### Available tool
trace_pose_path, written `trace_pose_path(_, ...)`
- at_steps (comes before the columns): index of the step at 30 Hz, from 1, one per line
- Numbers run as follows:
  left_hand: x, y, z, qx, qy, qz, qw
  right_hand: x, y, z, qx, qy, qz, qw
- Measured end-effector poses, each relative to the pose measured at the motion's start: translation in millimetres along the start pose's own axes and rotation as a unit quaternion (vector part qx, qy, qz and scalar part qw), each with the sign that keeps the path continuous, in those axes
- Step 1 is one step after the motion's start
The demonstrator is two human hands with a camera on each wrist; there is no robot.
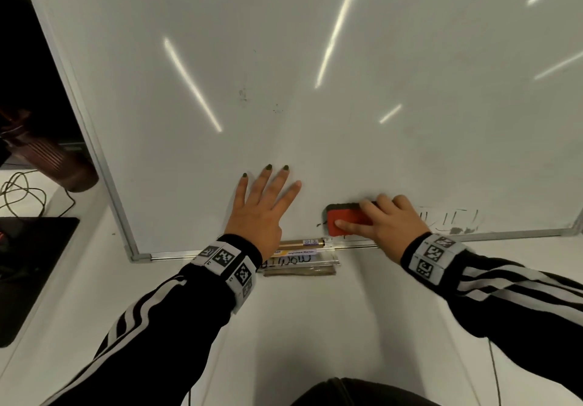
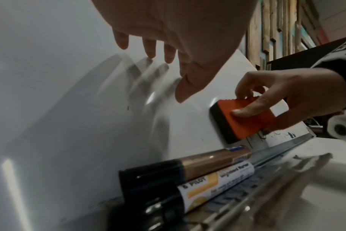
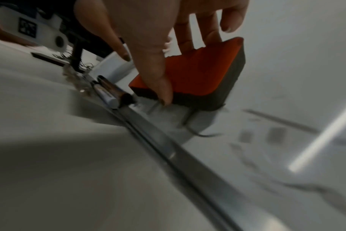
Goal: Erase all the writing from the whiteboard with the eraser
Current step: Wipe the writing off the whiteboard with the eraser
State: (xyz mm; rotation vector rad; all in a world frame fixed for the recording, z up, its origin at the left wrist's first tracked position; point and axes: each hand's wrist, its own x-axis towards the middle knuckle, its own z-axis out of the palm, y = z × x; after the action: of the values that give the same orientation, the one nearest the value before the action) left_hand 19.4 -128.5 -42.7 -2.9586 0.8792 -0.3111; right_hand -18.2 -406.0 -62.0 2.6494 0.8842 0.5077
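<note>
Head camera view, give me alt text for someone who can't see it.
A right hand grips a red eraser against the lower part of a whiteboard, with faint smudged writing left near the bottom right corner. The left hand lies flat on the board, above two markers on the ledge.

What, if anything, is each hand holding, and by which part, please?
The right hand holds the eraser by its long red sides; the left hand holds nothing, flat on the whiteboard.
</note>
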Motion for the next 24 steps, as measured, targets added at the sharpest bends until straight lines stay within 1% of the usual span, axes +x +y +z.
trace_pose_path(4, 2.7, 3.1, -2.7, 0.021, -0.034, -0.017, 0.999, 27.4, -36.5, 9.8, 0.019, 0.032, -0.021, 0.999)
trace_pose_path(6, 2.4, 1.3, -3.0, 0.034, -0.056, -0.018, 0.998, 31.4, -39.3, 8.7, 0.02, 0.047, -0.021, 0.998)
trace_pose_path(8, 1.9, -1.0, -2.3, 0.038, -0.064, -0.02, 0.997, 20.5, -29.5, 9.3, 0.013, 0.053, -0.019, 0.998)
trace_pose_path(11, 2.6, -1.8, -2.9, 0.027, -0.061, -0.024, 0.997, -4.8, -6.7, 14.7, -0.001, 0.052, -0.02, 0.998)
trace_pose_path(13, 2.9, -2.2, -2.6, 0.022, -0.059, -0.022, 0.998, -11.7, 0.2, 15.2, -0.009, 0.048, -0.017, 0.999)
trace_pose_path(15, 3.1, -4.1, -1.3, 0.019, -0.051, -0.017, 0.998, -6.6, -4.6, 16.4, -0.006, 0.052, -0.017, 0.998)
trace_pose_path(18, 2.5, -5.4, 3.6, 0.025, -0.026, -0.008, 0.999, 12.7, -27.4, 18.8, 0.009, 0.059, -0.019, 0.998)
trace_pose_path(20, 2.1, -6.0, 5.7, 0.027, -0.021, -0.004, 0.999, 24.5, -38.3, 19.1, 0.013, 0.064, -0.022, 0.998)
trace_pose_path(22, 1.6, -7.0, 6.2, 0.028, -0.017, 0.002, 0.999, 25.2, -36.6, 16.9, 0.009, 0.068, -0.028, 0.997)
trace_pose_path(24, 1.3, -8.2, 6.5, 0.026, -0.011, 0.002, 1.0, 12.8, -24.3, 15.6, 0.004, 0.066, -0.027, 0.997)
